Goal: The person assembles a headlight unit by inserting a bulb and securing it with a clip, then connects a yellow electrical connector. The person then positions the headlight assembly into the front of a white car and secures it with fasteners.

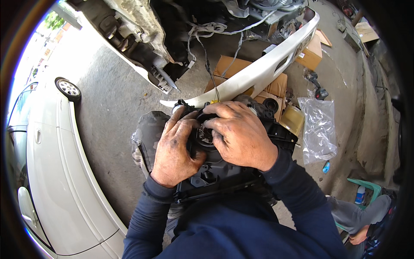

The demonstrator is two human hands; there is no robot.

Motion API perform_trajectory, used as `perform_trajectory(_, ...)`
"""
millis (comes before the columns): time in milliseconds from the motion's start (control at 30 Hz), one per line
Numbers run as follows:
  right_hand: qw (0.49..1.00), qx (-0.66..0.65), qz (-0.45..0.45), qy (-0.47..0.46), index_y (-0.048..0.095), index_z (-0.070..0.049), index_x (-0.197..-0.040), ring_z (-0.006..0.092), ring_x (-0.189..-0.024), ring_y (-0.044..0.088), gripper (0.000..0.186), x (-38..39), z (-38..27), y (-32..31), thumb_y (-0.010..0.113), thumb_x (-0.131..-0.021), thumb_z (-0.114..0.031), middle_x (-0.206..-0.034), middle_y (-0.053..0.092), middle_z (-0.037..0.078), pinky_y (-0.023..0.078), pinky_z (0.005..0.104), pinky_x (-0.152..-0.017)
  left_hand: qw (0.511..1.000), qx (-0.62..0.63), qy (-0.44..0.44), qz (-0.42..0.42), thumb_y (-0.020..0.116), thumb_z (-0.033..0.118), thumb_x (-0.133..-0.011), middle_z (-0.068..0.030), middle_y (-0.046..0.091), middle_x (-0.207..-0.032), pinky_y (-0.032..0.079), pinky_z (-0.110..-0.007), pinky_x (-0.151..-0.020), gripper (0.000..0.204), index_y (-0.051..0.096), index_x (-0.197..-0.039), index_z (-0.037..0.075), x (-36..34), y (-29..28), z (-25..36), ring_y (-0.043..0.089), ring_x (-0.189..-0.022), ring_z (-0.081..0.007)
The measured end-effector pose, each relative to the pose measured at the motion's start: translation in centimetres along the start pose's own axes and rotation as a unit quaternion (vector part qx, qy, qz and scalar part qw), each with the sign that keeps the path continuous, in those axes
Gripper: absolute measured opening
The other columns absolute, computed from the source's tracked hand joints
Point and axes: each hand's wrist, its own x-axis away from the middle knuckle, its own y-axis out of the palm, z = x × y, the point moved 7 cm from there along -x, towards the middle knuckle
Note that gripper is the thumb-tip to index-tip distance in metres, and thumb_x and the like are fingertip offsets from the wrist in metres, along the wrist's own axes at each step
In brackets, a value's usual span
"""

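Note:
A black plastic housing (207, 176) with a round opening, metal contacts, white toothed knobs and a yellow connector (214, 102) rests across my lap in camouflage trousers (144, 125). My left hand (174, 151) is on the housing's left side, fingers bent at the upper edge and thumb near the opening. My right hand (239, 134) reaches over the opening from the right, fingers curled onto a small dark part whose shape is hidden by them. Thin wires (209, 69) run down from the vehicle's front to the housing.
An opened vehicle front (129, 39) is ahead, beside a white bumper (263, 73), cardboard boxes (310, 52), a power tool (319, 93), a plastic bag (319, 129) and an amber-brown lens (291, 118). A white car (64, 181) stands left. A seated person (362, 216) is at lower right.

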Motion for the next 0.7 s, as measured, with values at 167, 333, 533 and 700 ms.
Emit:
perform_trajectory(167, 1.0, -0.005, 0.017, -0.004, 0.081, -0.007, -0.11, 0.0305, -0.126, 0.063, 0.026, 0.44, -0.31, -0.21, 0.071, -0.087, -0.012, -0.137, 0.067, 0.008, 0.048, 0.0481, -0.113, 0.999, -0.019, 0.027, 0.015, 0.074, 0.004, -0.069, -0.0218, 0.065, -0.145, 0.043, -0.055, -0.122, 0.059, 0.065, -0.127, 0.002, 0.27, -0.21, 0.49, 0.048, -0.15, -0.0487)
perform_trajectory(333, 1.0, -0.014, -0.012, -0.006, 0.08, -0.007, -0.109, 0.0316, -0.128, 0.061, 0.025, 0.34, -0.1, -0.07, 0.072, -0.086, -0.013, -0.139, 0.066, 0.009, 0.048, 0.0491, -0.112, 0.998, -0.044, 0.041, -0.004, 0.077, 0.008, -0.068, -0.0213, 0.065, -0.146, 0.044, -0.057, -0.121, 0.064, 0.066, -0.131, 0.001, 0.13, 0.01, 0.38, 0.05, -0.149, -0.0455)
perform_trajectory(533, 0.999, -0.001, -0.027, -0.024, 0.08, -0.007, -0.108, 0.032, -0.128, 0.06, 0.024, 0.28, -0.12, 0.21, 0.073, -0.086, -0.013, -0.14, 0.064, 0.009, 0.049, 0.0495, -0.109, 0.998, -0.044, 0.04, -0.023, 0.079, 0.011, -0.068, -0.0191, 0.064, -0.149, 0.043, -0.062, -0.118, 0.065, 0.066, -0.131, 0.002, 0.06, 0.25, 0.1, 0.05, -0.15, -0.0417)
perform_trajectory(700, 1.0, 0.023, -0.013, -0.016, 0.083, -0.009, -0.106, 0.0289, -0.126, 0.062, 0.021, 0.17, -0.13, 0.45, 0.072, -0.091, -0.021, -0.136, 0.067, 0.008, 0.049, 0.0454, -0.106, 0.997, -0.048, 0.051, -0.026, 0.078, 0.011, -0.069, -0.0193, 0.064, -0.15, 0.04, -0.066, -0.119, 0.06, 0.066, -0.126, 0.003, 0.18, 0.59, -0.24, 0.05, -0.151, -0.0423)
